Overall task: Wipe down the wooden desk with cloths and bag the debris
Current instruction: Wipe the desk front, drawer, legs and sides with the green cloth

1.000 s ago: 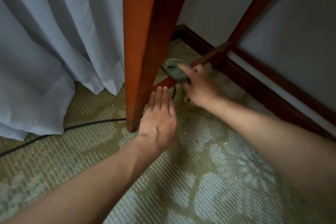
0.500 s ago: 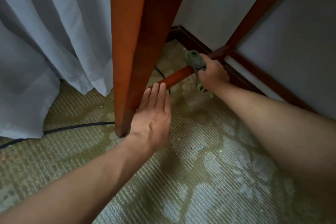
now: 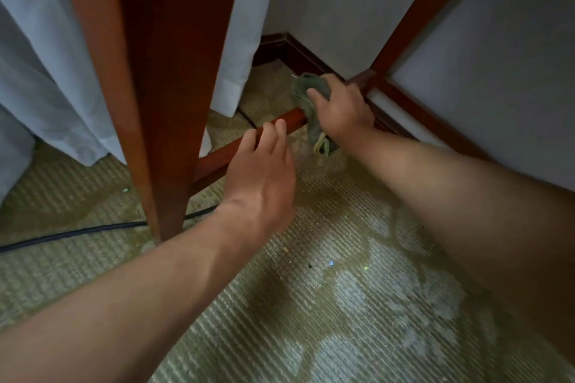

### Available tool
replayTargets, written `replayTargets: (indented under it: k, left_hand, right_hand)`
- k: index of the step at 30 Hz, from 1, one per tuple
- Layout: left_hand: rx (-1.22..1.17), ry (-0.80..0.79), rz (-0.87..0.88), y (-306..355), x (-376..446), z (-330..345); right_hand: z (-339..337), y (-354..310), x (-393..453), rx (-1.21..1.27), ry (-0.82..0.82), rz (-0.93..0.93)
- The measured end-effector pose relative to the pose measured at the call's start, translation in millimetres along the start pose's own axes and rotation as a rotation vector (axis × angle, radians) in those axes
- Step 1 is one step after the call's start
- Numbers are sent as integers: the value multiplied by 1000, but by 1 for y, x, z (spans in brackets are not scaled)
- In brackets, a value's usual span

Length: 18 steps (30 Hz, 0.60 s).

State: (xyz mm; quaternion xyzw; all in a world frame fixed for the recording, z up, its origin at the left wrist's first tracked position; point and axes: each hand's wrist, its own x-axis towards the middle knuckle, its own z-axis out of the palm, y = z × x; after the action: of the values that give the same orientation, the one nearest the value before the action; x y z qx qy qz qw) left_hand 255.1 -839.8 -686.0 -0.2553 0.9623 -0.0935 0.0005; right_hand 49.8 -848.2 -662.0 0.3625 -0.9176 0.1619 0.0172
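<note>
Reddish wood low rail (image 3: 280,123) of the worktop is getting wiped: right hand (image 3: 342,109) grips a grey-green cloth (image 3: 306,93), centre-right of frame, wrapped over the rail nr the back leg. Left hand (image 3: 264,165) rests flat, fingers straight, on the rail. Next, I'd guess, slide the cloth along w/ firm pressure. Cloth looks bunched, limp, w/ a pale edge hanging.
</note>
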Motion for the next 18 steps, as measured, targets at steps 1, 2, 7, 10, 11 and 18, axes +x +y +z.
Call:
replayTargets:
  k: [1, 2, 7, 10, 11, 18]
  left_hand:
    - [32, 18, 1, 0, 3, 0]
    - [51, 25, -4, 0, 5, -1]
    - [74, 44, -15, 5, 22, -1]
    - [-25, 29, -28, 10, 37, 2]
    - [-65, 31, -29, 11, 42, 3]
    - [-158, 17, -14, 10, 48, 3]
  right_hand:
    - [-1, 6, 10, 3, 1, 38]
    - [-3, 11, 20, 16, 0, 66]
    - [-1, 20, 35, 161, -39, 41]
    - [6, 25, 14, 143, -14, -24]
    - [9, 30, 6, 133, 27, -53]
    - [8, 54, 42, 147, 37, -93]
